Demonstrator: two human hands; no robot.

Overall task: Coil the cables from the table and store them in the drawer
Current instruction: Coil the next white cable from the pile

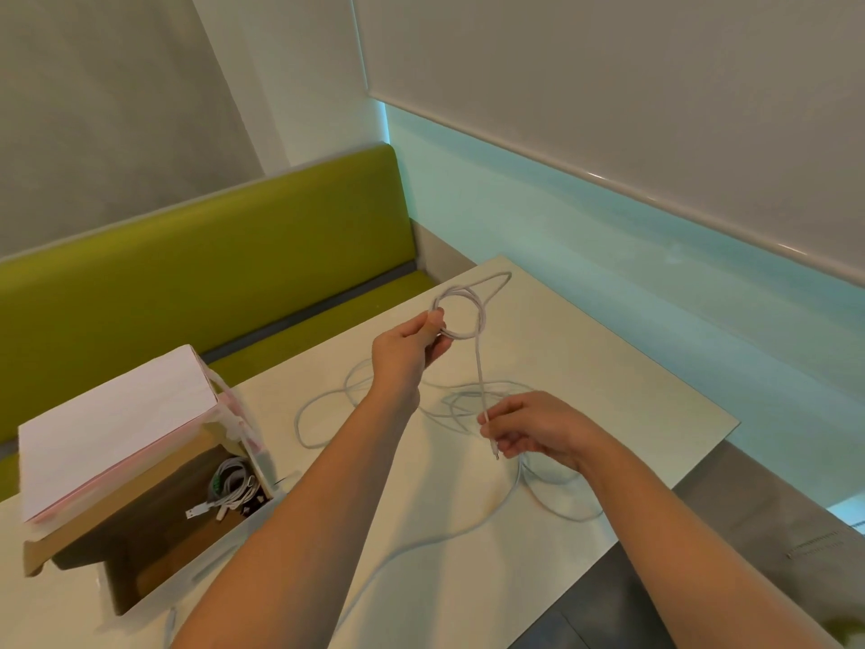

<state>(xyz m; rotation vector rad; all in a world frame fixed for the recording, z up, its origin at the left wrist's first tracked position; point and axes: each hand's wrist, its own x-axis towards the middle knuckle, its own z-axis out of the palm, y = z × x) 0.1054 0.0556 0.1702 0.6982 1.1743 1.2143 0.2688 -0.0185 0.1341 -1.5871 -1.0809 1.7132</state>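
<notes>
- Reaching out over the table, both bare arms stretch forward from the bottom of the view.
- The left hand is held up high, farther away, with its fingers curled round a small round coil of white cable.
- The right hand is lower and closer, just above the table top, with its back turned up.
- One straight piece of that white cable runs down from the coil to the right hand.
- The right hand pinches this piece near its end, between thumb and fingers, and the little plug pokes out just below the fingers.
- Two hands are in view, and both are closed on the same cable.
- More loose white cable lies in big loops on the table, under and beside the hands. I cannot tell how many cables make up these loops.
- One drawer made of brown board sits on the table to the left, pulled open.
- Inside the drawer lies a bundle of stored cables; I cannot count them, but one white plug shows.
- One white box sits over the back of the drawer.
- One green bench stands behind the table.
</notes>
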